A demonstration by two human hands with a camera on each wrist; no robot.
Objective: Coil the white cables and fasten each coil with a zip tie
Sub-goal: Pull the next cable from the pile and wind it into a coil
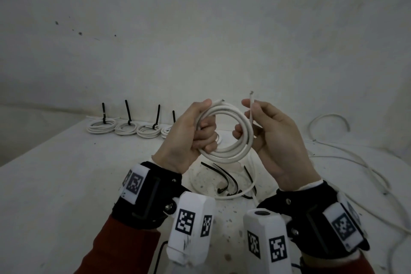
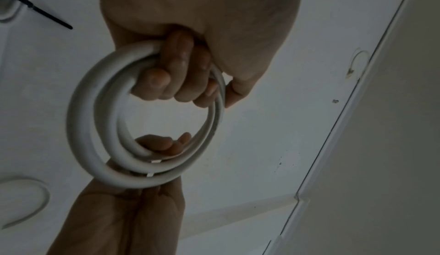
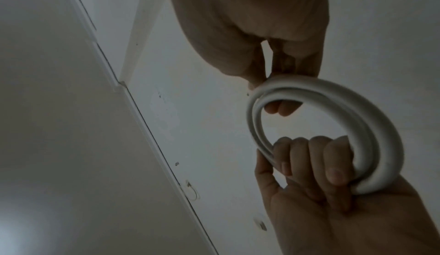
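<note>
A white cable coil of a few loops is held upright above the table. My left hand grips its left side, with the fingers curled through the ring and the thumb on top beside one cut end. My right hand pinches the right side, where the other cable end sticks up past the thumb. In the left wrist view the fingers wrap the coil. The right wrist view shows the coil with my right fingertips inside it. Loose black zip ties lie below.
Several tied coils, their black tie tails standing up, line the table's back left by the wall. Loose white cables trail over the right side, with a loop against the wall. One more cable curves under the hands.
</note>
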